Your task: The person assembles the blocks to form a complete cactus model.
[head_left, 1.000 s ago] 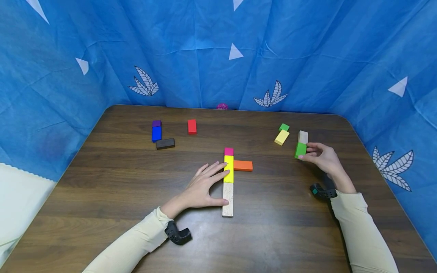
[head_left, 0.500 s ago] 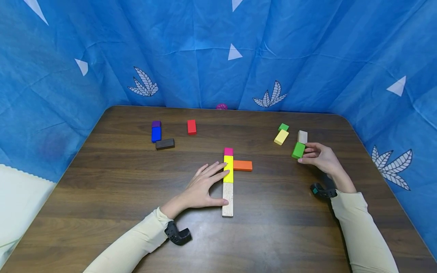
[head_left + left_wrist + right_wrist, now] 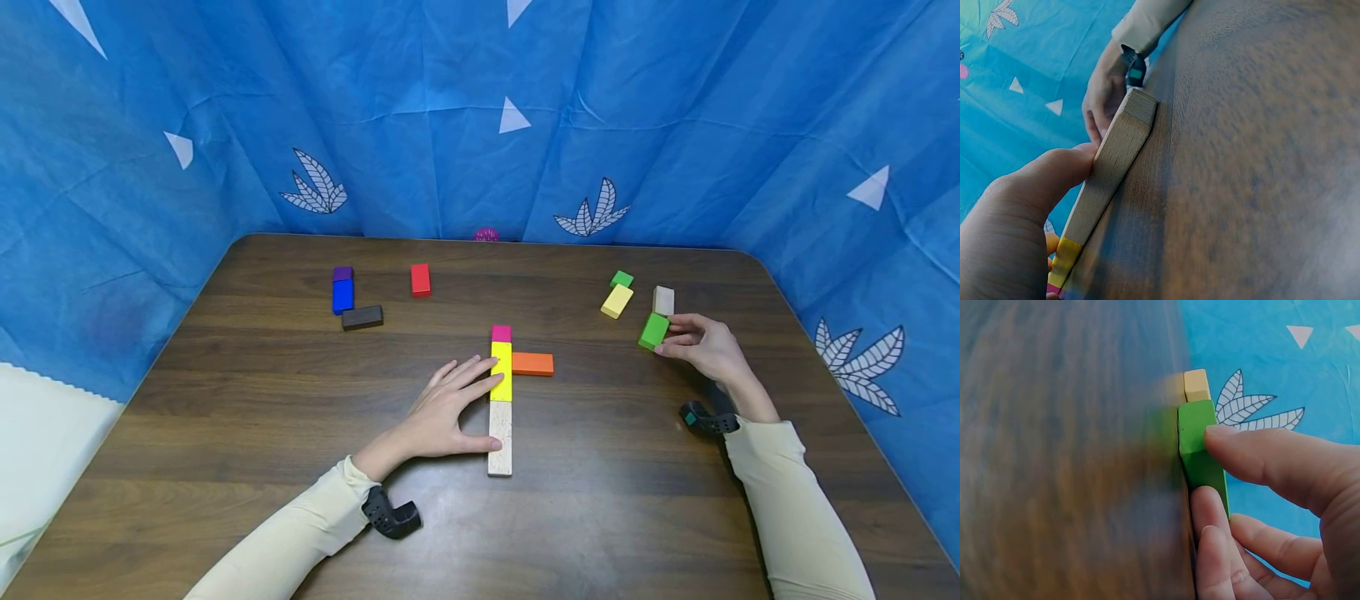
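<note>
At the table's centre, a pink block (image 3: 502, 333), a yellow block (image 3: 501, 372) and a long pale wooden block (image 3: 500, 439) lie in one line. An orange block (image 3: 532, 364) juts right from the yellow one. My left hand (image 3: 441, 410) rests over this line, fingertips on the yellow block and thumb on the pale one; the left wrist view shows that thumb at the wood's edge. Over on the right, my right hand (image 3: 708, 348) pinches a green block (image 3: 653, 332) between thumb and fingers, low at the tabletop. A whitish block (image 3: 663, 300) lies just behind it.
Right of centre, a light yellow block (image 3: 617, 301) lies against a small green block (image 3: 622, 279). Back left are a purple block (image 3: 342, 273), a blue block (image 3: 342, 296), a dark block (image 3: 362, 317) and a red block (image 3: 421, 280). A blue curtain (image 3: 420, 167) hangs behind the table.
The green block in my right hand has turned a little and shifted slightly left, out of line with the whitish block. My left hand keeps its place on the row.
</note>
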`<state>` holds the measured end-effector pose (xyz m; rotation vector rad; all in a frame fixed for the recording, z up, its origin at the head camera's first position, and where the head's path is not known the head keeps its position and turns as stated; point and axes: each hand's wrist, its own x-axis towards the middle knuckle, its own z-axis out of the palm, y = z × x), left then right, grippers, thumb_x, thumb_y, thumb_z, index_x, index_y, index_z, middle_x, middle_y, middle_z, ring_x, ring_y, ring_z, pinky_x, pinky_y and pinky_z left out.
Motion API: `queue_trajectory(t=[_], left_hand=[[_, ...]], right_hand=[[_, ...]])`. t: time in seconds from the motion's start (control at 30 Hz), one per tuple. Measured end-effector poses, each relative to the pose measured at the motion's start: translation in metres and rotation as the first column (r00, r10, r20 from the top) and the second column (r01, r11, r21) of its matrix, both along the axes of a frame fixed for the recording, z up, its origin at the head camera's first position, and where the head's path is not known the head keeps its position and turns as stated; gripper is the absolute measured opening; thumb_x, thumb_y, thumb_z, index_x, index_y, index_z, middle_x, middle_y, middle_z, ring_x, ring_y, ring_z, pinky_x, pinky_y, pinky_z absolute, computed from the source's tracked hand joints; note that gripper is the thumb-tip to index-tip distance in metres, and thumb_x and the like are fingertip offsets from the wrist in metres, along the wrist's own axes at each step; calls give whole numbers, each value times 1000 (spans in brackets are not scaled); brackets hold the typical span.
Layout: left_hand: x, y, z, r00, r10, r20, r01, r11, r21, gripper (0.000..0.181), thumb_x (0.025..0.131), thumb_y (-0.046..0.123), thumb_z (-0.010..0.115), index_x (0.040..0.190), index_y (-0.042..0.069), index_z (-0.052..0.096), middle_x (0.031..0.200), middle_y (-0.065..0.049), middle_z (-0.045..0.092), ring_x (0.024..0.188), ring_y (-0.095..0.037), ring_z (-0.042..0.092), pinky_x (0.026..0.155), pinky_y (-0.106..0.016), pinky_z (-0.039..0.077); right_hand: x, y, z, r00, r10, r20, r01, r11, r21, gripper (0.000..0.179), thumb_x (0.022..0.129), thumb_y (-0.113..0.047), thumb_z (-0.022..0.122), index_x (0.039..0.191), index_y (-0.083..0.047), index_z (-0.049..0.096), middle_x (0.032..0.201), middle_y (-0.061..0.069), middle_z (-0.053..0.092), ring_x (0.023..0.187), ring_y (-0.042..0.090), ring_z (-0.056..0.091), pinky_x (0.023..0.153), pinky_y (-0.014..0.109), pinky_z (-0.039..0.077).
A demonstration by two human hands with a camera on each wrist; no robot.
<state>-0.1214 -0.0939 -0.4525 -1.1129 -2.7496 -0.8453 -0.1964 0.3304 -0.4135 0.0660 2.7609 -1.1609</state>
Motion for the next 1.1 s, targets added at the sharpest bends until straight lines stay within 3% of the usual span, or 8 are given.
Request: queue_trajectory(t=[0.1, 0.3, 0.57, 0.7, 0.87, 0.93, 1.03, 1.1], left_hand=[[0, 0, 0, 1000, 1, 6, -1, 1000, 0, 86, 75, 56, 74, 146, 14, 48, 157, -5, 37, 147, -31, 30, 118, -56, 19], [0, 0, -1, 1000, 3, 14, -3, 1000, -4, 87, 75, 57, 73, 146, 15, 47, 157, -4, 36, 147, -30, 29, 118, -56, 19], [0, 0, -1, 1000, 2, 9, -2, 1000, -3, 87, 75, 57, 73, 146, 15, 47, 157, -3, 36, 147, -30, 29, 118, -56, 19], [0, 0, -1, 1000, 2, 22, -2, 1000, -3, 87, 75, 58, 73, 147, 16, 47, 158, -3, 35, 148, -30, 28, 119, -55, 18], [0, 0, -1, 1000, 3, 15, -3, 1000, -2, 87, 75, 58, 73, 146, 15, 47, 158, -3, 36, 147, -30, 29, 119, -56, 18], [0, 0, -1, 1000, 4, 11, -4, 1000, -5, 87, 75, 58, 73, 146, 15, 47, 157, -3, 36, 147, -30, 29, 119, -56, 19], [0, 0, -2, 1000, 4, 14, -4, 1000, -7, 87, 75, 58, 73, 146, 15, 47, 158, -3, 36, 147, -30, 29, 119, -56, 19], [-1, 0, -2, 1000, 3, 15, -3, 1000, -7, 87, 75, 57, 73, 146, 15, 47, 158, -3, 36, 147, -30, 28, 119, -56, 19]], right_hand=[[0, 0, -1, 1000, -6, -4, 5, 1000, -8, 69, 89, -25, 72, 141, 6, 41, 131, 29, 52, 75, -13, 54, 69, 6, 45], [1, -1, -1, 1000, -12, -12, 12, 1000, 4, 69, 89, -29, 72, 140, 5, 42, 126, 28, 57, 75, -13, 55, 70, 7, 44], [1, -1, -1, 999, -30, -18, 31, 999, 35, 72, 88, -36, 72, 141, 3, 43, 121, 28, 62, 94, 18, 66, 72, 13, 46], [1, -1, 0, 999, -34, -39, 35, 999, 27, 72, 88, -37, 73, 141, 3, 44, 122, 29, 62, 91, 12, 65, 69, 9, 46], [2, -5, 3, 998, -32, -55, 33, 999, 16, 74, 88, -38, 72, 142, 3, 43, 125, 29, 61, 98, 23, 66, 68, 7, 46], [2, -9, 5, 998, -23, -61, 24, 1000, 10, 74, 87, -37, 73, 142, 3, 43, 125, 29, 60, 97, 20, 67, 68, 8, 46], [3, -15, 8, 997, 2, -74, -3, 1000, -13, 72, 87, -35, 74, 141, 2, 44, 124, 29, 62, 83, -6, 61, 68, 10, 48], [2, -20, 9, 996, 23, -84, -26, 999, -30, 71, 86, -34, 75, 140, 3, 45, 123, 29, 62, 78, -15, 55, 68, 10, 49]])
